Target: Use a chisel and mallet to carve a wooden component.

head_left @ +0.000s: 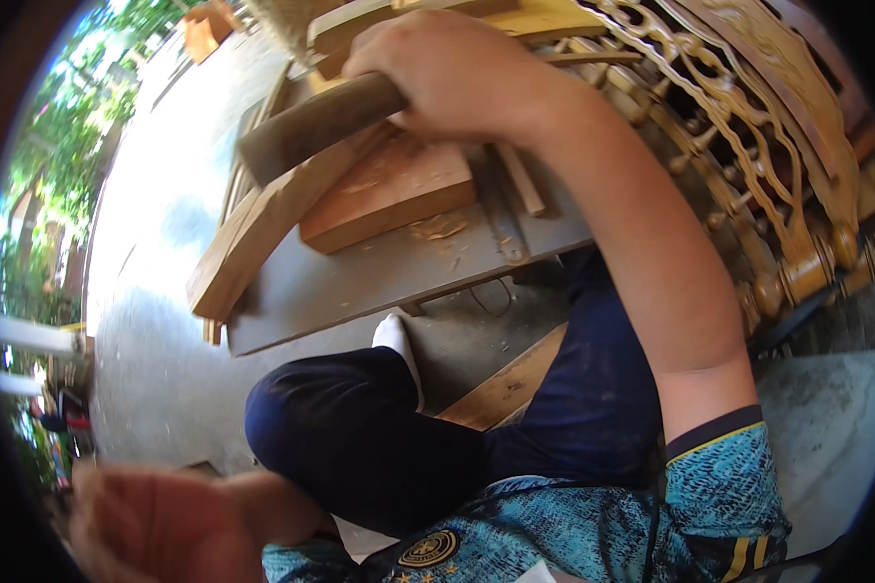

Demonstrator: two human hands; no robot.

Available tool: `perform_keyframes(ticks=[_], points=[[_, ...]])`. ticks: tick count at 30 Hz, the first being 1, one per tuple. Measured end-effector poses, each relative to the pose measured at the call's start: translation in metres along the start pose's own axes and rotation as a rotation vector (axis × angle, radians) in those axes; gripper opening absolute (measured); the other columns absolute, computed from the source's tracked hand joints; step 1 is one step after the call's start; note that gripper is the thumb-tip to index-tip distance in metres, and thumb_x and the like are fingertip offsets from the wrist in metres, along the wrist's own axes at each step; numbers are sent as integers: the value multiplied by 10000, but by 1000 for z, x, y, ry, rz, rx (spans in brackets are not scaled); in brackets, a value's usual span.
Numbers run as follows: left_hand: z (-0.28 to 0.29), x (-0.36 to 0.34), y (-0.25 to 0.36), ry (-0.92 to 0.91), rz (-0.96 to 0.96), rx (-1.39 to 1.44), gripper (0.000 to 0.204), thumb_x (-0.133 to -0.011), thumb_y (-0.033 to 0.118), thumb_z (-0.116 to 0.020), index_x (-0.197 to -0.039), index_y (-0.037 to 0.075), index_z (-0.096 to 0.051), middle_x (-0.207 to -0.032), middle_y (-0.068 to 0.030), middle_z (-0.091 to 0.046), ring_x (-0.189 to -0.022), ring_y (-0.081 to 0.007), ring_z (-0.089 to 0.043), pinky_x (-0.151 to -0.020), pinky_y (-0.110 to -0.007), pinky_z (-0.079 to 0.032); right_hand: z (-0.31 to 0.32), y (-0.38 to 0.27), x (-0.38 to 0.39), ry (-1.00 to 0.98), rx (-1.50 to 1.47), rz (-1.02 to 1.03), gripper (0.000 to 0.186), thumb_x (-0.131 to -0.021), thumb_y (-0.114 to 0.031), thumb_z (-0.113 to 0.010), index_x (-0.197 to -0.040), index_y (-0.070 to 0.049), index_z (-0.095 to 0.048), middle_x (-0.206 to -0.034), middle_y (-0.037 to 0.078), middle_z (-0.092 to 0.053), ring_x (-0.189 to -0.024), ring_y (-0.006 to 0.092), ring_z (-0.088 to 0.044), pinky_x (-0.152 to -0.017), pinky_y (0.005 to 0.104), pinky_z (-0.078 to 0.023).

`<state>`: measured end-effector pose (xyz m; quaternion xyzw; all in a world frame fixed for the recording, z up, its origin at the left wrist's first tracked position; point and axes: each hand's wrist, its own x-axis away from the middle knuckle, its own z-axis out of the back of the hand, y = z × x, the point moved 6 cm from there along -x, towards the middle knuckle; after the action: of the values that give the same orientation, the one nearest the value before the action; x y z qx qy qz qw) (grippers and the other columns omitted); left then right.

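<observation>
My right hand [447, 73] is closed around a thick dark wooden bar [311, 131], which sticks out to the left above the low bench [350, 291]. Beneath the bar lies a long curved piece of wood [253, 228]. Beside that rests a flat reddish wooden block [389, 199], with thin shavings [439, 226] around it. At the lower left, my left hand [156, 525] is raised off the bench, its palm partly showing. Motion smears its fingers, and I see nothing in it.
A carved wooden openwork frame [719, 146] stands close on the right. A slim metal tool [504, 219] and a narrow wooden strip [522, 180] lie on the bench. More planks [544, 17] are at its far end. A board [506, 381] lies below, between my legs.
</observation>
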<state>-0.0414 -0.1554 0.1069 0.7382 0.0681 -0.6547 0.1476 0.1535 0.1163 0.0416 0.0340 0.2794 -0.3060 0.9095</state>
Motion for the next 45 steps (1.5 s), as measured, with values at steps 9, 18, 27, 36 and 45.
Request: perform_keyframes(ticks=[9, 18, 27, 36, 45], points=[[-80, 32, -53, -847, 494, 530, 301, -929, 305, -763, -1101, 59, -736, -1015, -99, -739, -863, -259, -738, -864, -400, -457, 4, 10, -15, -57, -169, 119, 248, -784, -82, -778, -1015, -22, -711, -991, 106, -719, -954, 317, -679, -875, 411, -523], [-101, 50, -53, -811, 518, 510, 296, -903, 220, -774, -1127, 31, -732, -1087, -128, -726, -964, -265, -708, -900, -388, -487, 14, 11, 3, -96, -344, 125, 101, -775, 19, -704, -863, -27, -724, -892, 105, -705, -796, 255, -682, -713, 340, -542], [-100, 41, -115, -685, 435, -136, 312, -876, 135, -785, -1153, 3, -728, -1159, -156, -713, -1065, -272, -678, -936, -377, -518, 15, 21, 29, 19, -595, -194, 156, -912, -124, -766, -1011, -18, -709, -915, 67, -704, -853, 166, -671, -786, 303, -532], [-104, 65, -167, -869, 516, -814, 429, -892, 270, -782, -1237, 25, -715, -1111, -199, -719, -999, -348, -700, -872, -384, -536, 44, 32, 40, 321, -894, -273, 248, -1027, -304, -666, -942, -72, -659, -917, 44, -715, -738, 91, -677, -576, 196, -444], [-103, 57, -153, -865, 676, -733, 367, -935, 279, -745, -1166, -6, -733, -966, -218, -708, -822, -372, -685, -756, -419, -529, 26, 22, 2, 566, -1799, -183, 437, -1028, -363, -656, -698, -236, -400, -544, -105, -251, -457, 64, -183, -436, 268, -177]])
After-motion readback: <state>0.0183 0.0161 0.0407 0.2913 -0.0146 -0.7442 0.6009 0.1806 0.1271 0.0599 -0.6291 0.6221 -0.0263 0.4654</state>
